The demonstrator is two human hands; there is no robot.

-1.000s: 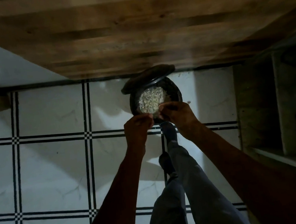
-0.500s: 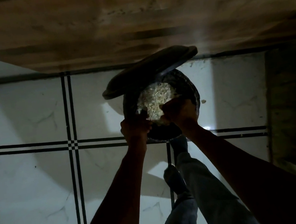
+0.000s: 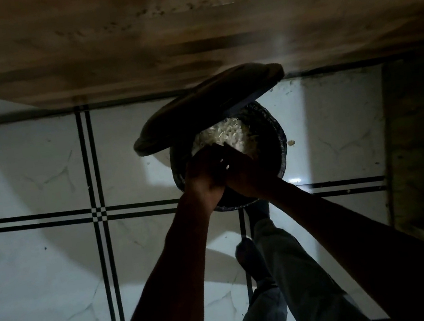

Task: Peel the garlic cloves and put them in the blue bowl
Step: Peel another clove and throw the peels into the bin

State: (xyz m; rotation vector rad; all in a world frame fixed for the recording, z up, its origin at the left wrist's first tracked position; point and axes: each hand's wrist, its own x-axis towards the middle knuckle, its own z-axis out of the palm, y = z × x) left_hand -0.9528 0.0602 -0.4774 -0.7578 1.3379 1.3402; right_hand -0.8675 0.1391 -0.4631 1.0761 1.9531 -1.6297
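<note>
- I see both hands low over a dark bin (image 3: 270,135) just above the middle of the frame, on the tiled floor (image 3: 28,174) below a wooden table (image 3: 131,35) edge.
- The bin's lid (image 3: 206,111) stands tipped open at its upper left, and a pale heap of peels (image 3: 224,138) fills the inside.
- My left hand (image 3: 204,178) and right hand (image 3: 246,177) are pressed close against each other over the near rim, fingers curled inward; the light is too dim for me to tell whether they pinch a clove or only skin (two small pale glints show between them, nothing more).
- I cannot see a whole garlic clove anywhere, nor the blue bowl; both are out of frame or hidden.
- One pale scrap (image 3: 291,143) lies on the floor just right of the bin.
- My guess is that this is the shedding step: skins rubbed off over the bin.
- How it should handle, as I judge it: a clove is small, light and firm, and slippery once bare, so I would hold it by its sides between thumb and fingertips, not by the ends.
- The skin is papery, weightless and clingy (it sticks to damp fingers), so it wants rubbing off rather than shaking.
- The risk I see is a bare clove slipping into the heap of peels, where it would be hard to find in this light.
</note>
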